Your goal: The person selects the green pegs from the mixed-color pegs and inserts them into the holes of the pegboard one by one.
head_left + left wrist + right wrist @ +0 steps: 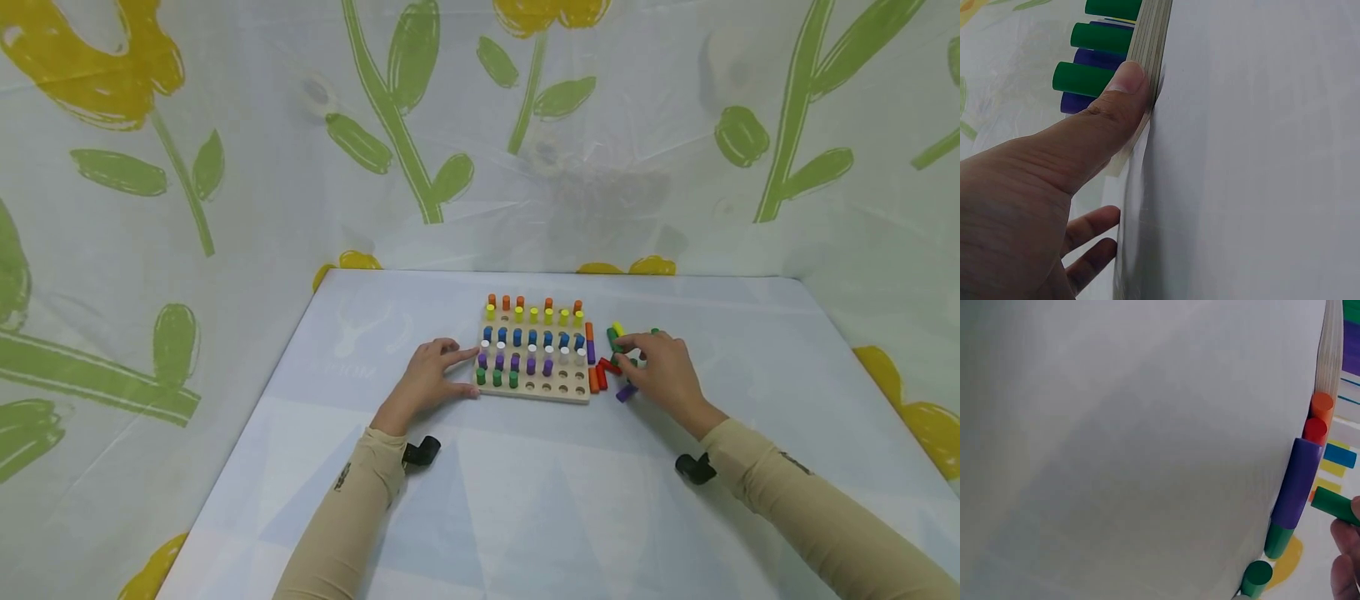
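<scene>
A wooden pegboard (pixel 558 392) lies on the table with rows of orange, yellow, blue, white, purple and green pegs standing in it. My left hand (pixel 468 372) rests open against its left edge. Its thumb (pixel 1124 87) presses the board's side (pixel 1150 44) beside the standing green pegs (pixel 1085 78). My right hand (pixel 619 350) hovers over a heap of loose pegs (pixel 603 371) to the right of the board. It pinches a green peg (pixel 1334 505), whose end shows beside my fingertips (pixel 1346 550).
Loose orange (pixel 1321 405), red (pixel 1314 430), purple (pixel 1297 484) and green (pixel 1255 575) pegs lie along the board's right side. A flower-print plastic sheet (pixel 225 167) walls the pale table (pixel 525 500) on three sides.
</scene>
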### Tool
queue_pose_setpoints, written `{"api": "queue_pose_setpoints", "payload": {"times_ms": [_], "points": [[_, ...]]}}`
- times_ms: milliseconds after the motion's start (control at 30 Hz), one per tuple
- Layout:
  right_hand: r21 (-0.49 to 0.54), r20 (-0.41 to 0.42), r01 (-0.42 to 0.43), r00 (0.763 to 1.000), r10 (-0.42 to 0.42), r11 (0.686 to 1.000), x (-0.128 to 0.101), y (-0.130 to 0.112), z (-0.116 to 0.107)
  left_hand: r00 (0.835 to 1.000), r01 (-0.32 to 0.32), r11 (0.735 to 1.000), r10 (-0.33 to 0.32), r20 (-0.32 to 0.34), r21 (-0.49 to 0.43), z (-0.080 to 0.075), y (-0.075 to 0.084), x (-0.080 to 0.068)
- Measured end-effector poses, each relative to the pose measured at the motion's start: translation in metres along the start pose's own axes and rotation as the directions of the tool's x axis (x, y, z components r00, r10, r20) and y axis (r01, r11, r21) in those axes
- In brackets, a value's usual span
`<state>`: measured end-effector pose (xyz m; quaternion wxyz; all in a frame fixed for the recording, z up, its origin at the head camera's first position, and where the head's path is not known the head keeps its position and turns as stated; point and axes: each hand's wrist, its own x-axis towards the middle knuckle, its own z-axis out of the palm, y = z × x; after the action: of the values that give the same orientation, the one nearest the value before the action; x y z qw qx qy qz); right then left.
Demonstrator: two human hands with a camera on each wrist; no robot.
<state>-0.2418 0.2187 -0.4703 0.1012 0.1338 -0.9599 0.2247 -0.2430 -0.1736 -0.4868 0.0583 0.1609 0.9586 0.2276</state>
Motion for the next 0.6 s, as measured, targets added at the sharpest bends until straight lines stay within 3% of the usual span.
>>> {"api": "queue_pose_setpoints", "payload": {"times_ms": [600], "points": [[0.044, 0.004, 0.024, 1.000, -0.024, 0.999, -0.006, -0.012, 0.005, 0.999, 0.027, 1.000, -0.027, 0.017, -0.005, -0.002, 0.002, 0.000]]}}
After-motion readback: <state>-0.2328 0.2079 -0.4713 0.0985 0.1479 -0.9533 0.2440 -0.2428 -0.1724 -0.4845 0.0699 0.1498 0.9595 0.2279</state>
